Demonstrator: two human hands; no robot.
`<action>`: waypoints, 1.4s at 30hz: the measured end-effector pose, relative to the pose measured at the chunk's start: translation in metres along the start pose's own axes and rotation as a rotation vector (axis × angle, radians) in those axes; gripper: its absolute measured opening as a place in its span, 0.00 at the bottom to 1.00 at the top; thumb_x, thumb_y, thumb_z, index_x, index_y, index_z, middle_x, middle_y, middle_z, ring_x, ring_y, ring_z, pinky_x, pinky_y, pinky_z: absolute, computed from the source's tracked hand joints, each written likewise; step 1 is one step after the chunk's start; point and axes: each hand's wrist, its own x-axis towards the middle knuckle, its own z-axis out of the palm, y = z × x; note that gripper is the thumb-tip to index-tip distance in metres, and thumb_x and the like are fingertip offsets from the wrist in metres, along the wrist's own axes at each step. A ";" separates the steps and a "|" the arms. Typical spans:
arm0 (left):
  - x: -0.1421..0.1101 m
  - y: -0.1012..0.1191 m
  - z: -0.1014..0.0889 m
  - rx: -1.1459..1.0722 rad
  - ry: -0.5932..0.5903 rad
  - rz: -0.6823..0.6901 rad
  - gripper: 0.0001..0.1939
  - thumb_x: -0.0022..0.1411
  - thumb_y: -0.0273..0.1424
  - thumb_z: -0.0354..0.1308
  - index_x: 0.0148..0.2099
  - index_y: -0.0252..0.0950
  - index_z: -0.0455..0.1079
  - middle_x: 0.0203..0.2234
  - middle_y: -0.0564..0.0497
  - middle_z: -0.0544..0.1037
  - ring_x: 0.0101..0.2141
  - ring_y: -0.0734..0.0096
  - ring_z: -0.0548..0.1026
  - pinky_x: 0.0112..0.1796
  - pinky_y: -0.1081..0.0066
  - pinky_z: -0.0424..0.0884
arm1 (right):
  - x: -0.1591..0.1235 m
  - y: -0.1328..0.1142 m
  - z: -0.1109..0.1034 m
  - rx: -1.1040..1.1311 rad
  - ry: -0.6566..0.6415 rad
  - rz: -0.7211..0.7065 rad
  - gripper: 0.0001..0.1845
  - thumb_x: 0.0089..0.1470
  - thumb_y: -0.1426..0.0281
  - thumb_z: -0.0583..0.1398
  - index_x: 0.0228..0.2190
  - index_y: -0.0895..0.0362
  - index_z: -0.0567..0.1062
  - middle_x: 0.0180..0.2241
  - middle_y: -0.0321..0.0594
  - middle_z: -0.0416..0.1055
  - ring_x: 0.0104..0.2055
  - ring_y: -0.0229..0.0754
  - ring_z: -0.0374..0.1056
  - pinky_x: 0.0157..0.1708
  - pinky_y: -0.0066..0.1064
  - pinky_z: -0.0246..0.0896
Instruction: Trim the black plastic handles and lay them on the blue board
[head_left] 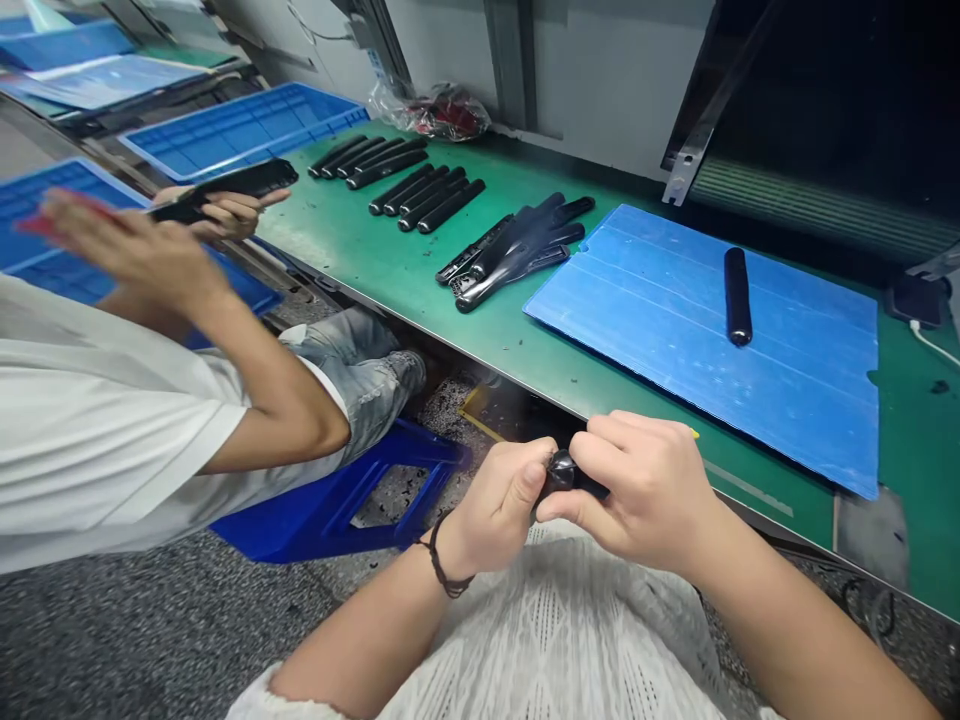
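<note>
Short of the board's (pixel 660 340) near edge, above the wearer's lap, the left hand (pixel 495 505) and right hand (pixel 649 490) both grasp one black part (pixel 561 470). It lies directly between them, touching each: to the right of the left hand, to the left of the right. Its rounded end faces the camera; the fingers cover the remainder, so its full long axis cannot be confirmed.

On the board, one rod (pixel 738 297) lies right of the middle, its long axis running away from the wearer. The right hand is the nearer to it, and well apart.

Just left of the board: one pile (pixel 517 250) of crossed black pieces (overlap prevents a firm count). Farther left, a near row (pixel 427 198) of four rods, then a far row (pixel 369 160) of at least four. Beyond the rows from the board, one clear bag (pixel 450 112) with red contents.

Well left of the board, one co-worker (pixel 112 420) has two hands raised, holding one black piece (pixel 247 185) and something red (pixel 64 215), blurred.
</note>
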 end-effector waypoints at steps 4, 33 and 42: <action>0.000 0.004 0.007 -0.064 0.035 -0.053 0.31 0.77 0.53 0.36 0.29 0.37 0.59 0.21 0.52 0.65 0.23 0.72 0.62 0.28 0.67 0.55 | -0.006 0.001 0.006 -0.144 0.137 -0.065 0.32 0.69 0.47 0.53 0.21 0.55 0.66 0.21 0.33 0.56 0.26 0.37 0.45 0.27 0.33 0.36; 0.042 0.017 0.022 -0.753 0.376 -0.374 0.32 0.72 0.57 0.48 0.25 0.37 0.56 0.18 0.56 0.55 0.22 0.75 0.57 0.25 0.74 0.58 | -0.042 -0.013 0.046 -0.189 0.006 -0.017 0.34 0.72 0.47 0.43 0.24 0.54 0.68 0.25 0.38 0.62 0.30 0.42 0.51 0.31 0.37 0.39; 0.059 0.016 0.004 -0.865 0.442 -0.530 0.32 0.74 0.56 0.44 0.25 0.38 0.53 0.16 0.60 0.51 0.15 0.82 0.49 0.16 0.80 0.47 | -0.045 -0.017 0.049 -0.148 -0.139 -0.045 0.34 0.69 0.42 0.46 0.24 0.55 0.66 0.24 0.36 0.61 0.29 0.40 0.51 0.30 0.36 0.38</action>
